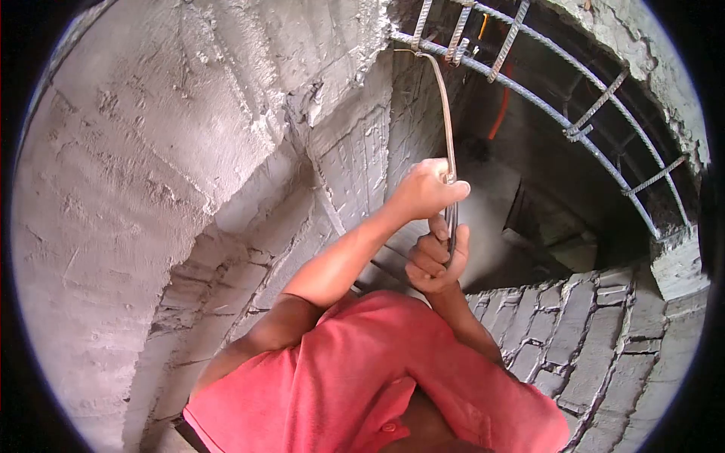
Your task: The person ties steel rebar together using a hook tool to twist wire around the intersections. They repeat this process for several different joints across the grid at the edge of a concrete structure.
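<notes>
A thin, brownish wire strand (447, 113) curves down from the steel bars at the top to both hands. My left hand (429, 190) is closed around it, with the thumb pressed along it. Just below, my right hand (436, 260) has its fingers curled around the strand's darker, doubled lower part, palm side towards me. The strand's thin upper end lies close to a ribbed bar (529, 97); whether it touches the bar is unclear.
Rough grey plastered wall (143, 136) fills the left side. Curved bars with short crosspieces span a dark opening at the upper right, where a red tube (499, 113) hangs. Grey brickwork (589, 332) lies at the lower right. My red shirt (362, 362) shows below.
</notes>
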`<state>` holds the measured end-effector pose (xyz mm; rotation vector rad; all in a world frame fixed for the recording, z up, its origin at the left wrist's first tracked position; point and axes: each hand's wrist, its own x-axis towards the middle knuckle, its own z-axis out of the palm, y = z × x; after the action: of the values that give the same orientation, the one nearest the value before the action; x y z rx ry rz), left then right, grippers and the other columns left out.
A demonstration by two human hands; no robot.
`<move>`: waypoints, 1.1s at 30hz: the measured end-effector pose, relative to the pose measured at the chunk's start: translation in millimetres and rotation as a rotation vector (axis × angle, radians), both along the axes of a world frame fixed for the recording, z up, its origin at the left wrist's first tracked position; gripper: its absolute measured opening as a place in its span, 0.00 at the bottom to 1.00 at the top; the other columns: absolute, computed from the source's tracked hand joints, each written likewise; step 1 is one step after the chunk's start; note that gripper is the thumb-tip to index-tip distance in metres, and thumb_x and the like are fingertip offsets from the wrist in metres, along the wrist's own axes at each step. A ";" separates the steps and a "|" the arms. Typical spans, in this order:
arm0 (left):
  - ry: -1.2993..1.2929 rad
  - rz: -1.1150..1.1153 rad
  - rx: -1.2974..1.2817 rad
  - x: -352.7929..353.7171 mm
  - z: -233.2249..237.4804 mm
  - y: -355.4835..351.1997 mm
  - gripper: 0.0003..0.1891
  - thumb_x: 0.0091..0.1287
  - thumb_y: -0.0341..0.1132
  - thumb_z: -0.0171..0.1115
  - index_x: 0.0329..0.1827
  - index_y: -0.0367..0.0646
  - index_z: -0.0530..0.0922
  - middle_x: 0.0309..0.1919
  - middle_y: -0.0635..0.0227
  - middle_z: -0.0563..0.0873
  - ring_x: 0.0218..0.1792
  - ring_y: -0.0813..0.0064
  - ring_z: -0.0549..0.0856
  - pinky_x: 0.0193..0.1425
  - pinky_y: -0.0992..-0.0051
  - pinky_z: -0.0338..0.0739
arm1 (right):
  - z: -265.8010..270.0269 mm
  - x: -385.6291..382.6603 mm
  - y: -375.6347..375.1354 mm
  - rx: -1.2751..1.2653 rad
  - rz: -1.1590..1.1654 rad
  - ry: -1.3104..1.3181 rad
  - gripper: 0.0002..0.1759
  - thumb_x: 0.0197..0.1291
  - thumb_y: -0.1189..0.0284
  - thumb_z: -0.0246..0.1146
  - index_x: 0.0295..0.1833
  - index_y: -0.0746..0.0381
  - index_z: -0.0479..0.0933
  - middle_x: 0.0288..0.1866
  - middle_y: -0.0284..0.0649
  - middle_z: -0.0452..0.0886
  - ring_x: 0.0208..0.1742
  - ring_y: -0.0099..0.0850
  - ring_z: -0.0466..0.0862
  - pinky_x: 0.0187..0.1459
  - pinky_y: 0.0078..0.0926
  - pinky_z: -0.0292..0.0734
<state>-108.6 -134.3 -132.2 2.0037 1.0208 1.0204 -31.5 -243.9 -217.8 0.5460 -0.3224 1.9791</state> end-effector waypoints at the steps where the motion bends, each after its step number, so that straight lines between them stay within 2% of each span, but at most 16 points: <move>1: -0.022 -0.098 -0.138 3.3 -9.7 5.8 0.18 0.59 0.46 0.65 0.30 0.37 0.76 0.23 0.48 0.77 0.26 0.52 0.78 0.34 0.58 0.74 | -3.6 6.0 2.1 0.006 -0.011 -0.024 0.23 0.73 0.44 0.49 0.50 0.53 0.71 0.23 0.25 0.63 0.20 0.19 0.64 0.36 0.28 0.66; 4: -0.002 -0.196 -0.255 8.2 -28.9 16.0 0.20 0.62 0.49 0.65 0.35 0.37 0.79 0.27 0.47 0.79 0.30 0.53 0.79 0.40 0.58 0.75 | -10.6 9.8 9.8 -0.189 -0.143 -0.173 0.23 0.74 0.45 0.49 0.41 0.53 0.70 0.24 0.25 0.64 0.22 0.21 0.64 0.31 0.27 0.64; 6: -0.047 0.007 -0.160 17.6 -74.2 29.7 0.20 0.65 0.49 0.60 0.35 0.36 0.78 0.30 0.46 0.81 0.33 0.47 0.80 0.42 0.55 0.74 | -27.8 9.0 31.0 -0.674 -0.515 -0.906 0.22 0.75 0.45 0.49 0.39 0.53 0.70 0.23 0.24 0.65 0.20 0.20 0.64 0.26 0.25 0.63; 9: 0.046 0.083 0.093 19.9 -110.7 38.5 0.18 0.71 0.44 0.52 0.35 0.36 0.76 0.30 0.44 0.80 0.37 0.44 0.81 0.40 0.51 0.72 | -78.1 23.5 54.9 -0.381 -0.358 -0.737 0.22 0.75 0.45 0.50 0.40 0.52 0.73 0.22 0.24 0.65 0.18 0.18 0.63 0.22 0.24 0.63; 11: 0.081 0.087 0.210 6.3 -94.0 33.6 0.17 0.70 0.44 0.53 0.35 0.36 0.76 0.30 0.44 0.79 0.37 0.45 0.81 0.40 0.52 0.72 | -65.3 18.1 27.4 -0.388 -0.152 -0.524 0.21 0.75 0.46 0.50 0.42 0.51 0.74 0.22 0.24 0.66 0.18 0.19 0.65 0.23 0.25 0.65; 13: 0.228 0.058 0.601 -6.9 -82.7 7.1 0.12 0.67 0.41 0.58 0.34 0.40 0.79 0.29 0.48 0.83 0.32 0.46 0.84 0.36 0.51 0.76 | -39.7 11.1 7.6 -0.394 0.035 -0.340 0.20 0.75 0.46 0.49 0.45 0.49 0.77 0.20 0.23 0.66 0.16 0.17 0.65 0.22 0.23 0.66; 14: 0.226 0.051 0.613 -8.2 -76.4 -5.2 0.12 0.67 0.41 0.58 0.34 0.40 0.79 0.29 0.48 0.83 0.32 0.46 0.84 0.36 0.51 0.76 | -42.5 13.0 6.4 -0.384 0.024 -0.338 0.20 0.75 0.46 0.49 0.45 0.49 0.77 0.20 0.23 0.66 0.16 0.17 0.65 0.22 0.23 0.66; 16: 0.167 0.117 0.190 -3.7 -62.0 -11.9 0.09 0.69 0.35 0.57 0.36 0.38 0.79 0.27 0.53 0.79 0.32 0.47 0.82 0.35 0.51 0.73 | -56.2 28.8 20.6 -0.408 0.265 -0.217 0.21 0.75 0.45 0.50 0.44 0.48 0.78 0.19 0.22 0.65 0.14 0.17 0.63 0.22 0.20 0.65; 18: 0.082 0.188 -0.020 6.9 -94.5 18.4 0.12 0.70 0.38 0.57 0.35 0.38 0.79 0.28 0.52 0.80 0.29 0.47 0.81 0.33 0.51 0.73 | -84.4 32.6 44.8 -0.386 0.236 -0.283 0.20 0.74 0.46 0.51 0.41 0.48 0.77 0.18 0.23 0.64 0.13 0.17 0.62 0.21 0.20 0.62; 20: 0.343 0.134 0.587 12.1 -136.8 60.8 0.15 0.72 0.40 0.56 0.33 0.36 0.78 0.29 0.48 0.80 0.29 0.48 0.81 0.33 0.52 0.72 | -112.0 33.7 74.2 -0.363 -0.026 -0.509 0.21 0.73 0.46 0.53 0.34 0.49 0.74 0.17 0.22 0.63 0.13 0.18 0.61 0.21 0.21 0.60; 24: 0.439 0.017 0.429 -10.0 -157.1 73.6 0.10 0.74 0.38 0.52 0.42 0.43 0.80 0.32 0.54 0.81 0.34 0.47 0.84 0.33 0.51 0.77 | -111.0 3.6 68.2 -0.643 -0.022 -0.347 0.20 0.73 0.50 0.56 0.32 0.50 0.69 0.19 0.23 0.63 0.16 0.18 0.61 0.22 0.21 0.58; 27: 0.202 0.058 0.245 -13.4 -141.1 58.2 0.11 0.75 0.37 0.50 0.43 0.41 0.78 0.32 0.55 0.81 0.32 0.46 0.83 0.35 0.51 0.77 | -103.0 9.7 24.6 -0.659 -0.284 -0.612 0.17 0.73 0.53 0.58 0.34 0.50 0.67 0.20 0.24 0.63 0.18 0.19 0.63 0.23 0.21 0.59; 29: -0.080 0.203 0.501 -3.2 -125.1 84.7 0.11 0.75 0.36 0.48 0.46 0.39 0.77 0.32 0.54 0.80 0.30 0.46 0.81 0.36 0.53 0.76 | -108.1 36.0 5.7 -0.706 -0.541 -0.801 0.15 0.74 0.57 0.57 0.36 0.50 0.67 0.22 0.25 0.64 0.20 0.19 0.64 0.23 0.20 0.60; 31: -0.293 0.108 0.580 9.8 -67.3 106.4 0.15 0.79 0.40 0.46 0.47 0.36 0.76 0.25 0.60 0.76 0.24 0.56 0.78 0.35 0.60 0.74 | -116.9 59.2 -9.9 -0.787 -0.581 -0.749 0.15 0.75 0.57 0.57 0.35 0.50 0.67 0.22 0.25 0.64 0.19 0.20 0.64 0.23 0.21 0.60; 32: -0.706 -0.081 -0.068 19.3 -45.5 112.4 0.24 0.81 0.51 0.44 0.49 0.37 0.79 0.18 0.74 0.64 0.19 0.81 0.68 0.23 0.75 0.66 | -120.6 66.7 -17.2 -0.855 -0.618 -0.684 0.15 0.75 0.58 0.57 0.35 0.51 0.67 0.22 0.25 0.65 0.19 0.20 0.63 0.23 0.21 0.61; 33: -0.969 -0.189 -0.401 25.7 -8.3 109.5 0.28 0.80 0.56 0.42 0.53 0.37 0.77 0.17 0.80 0.62 0.16 0.85 0.62 0.20 0.79 0.62 | -123.0 72.2 -24.5 -0.855 -0.619 -0.699 0.15 0.75 0.58 0.57 0.35 0.51 0.67 0.22 0.25 0.65 0.19 0.20 0.63 0.23 0.21 0.61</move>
<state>-82.9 -24.8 -140.6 1.0282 0.4305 1.3323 40.8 -268.5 -340.8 -0.7299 -0.0247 1.4351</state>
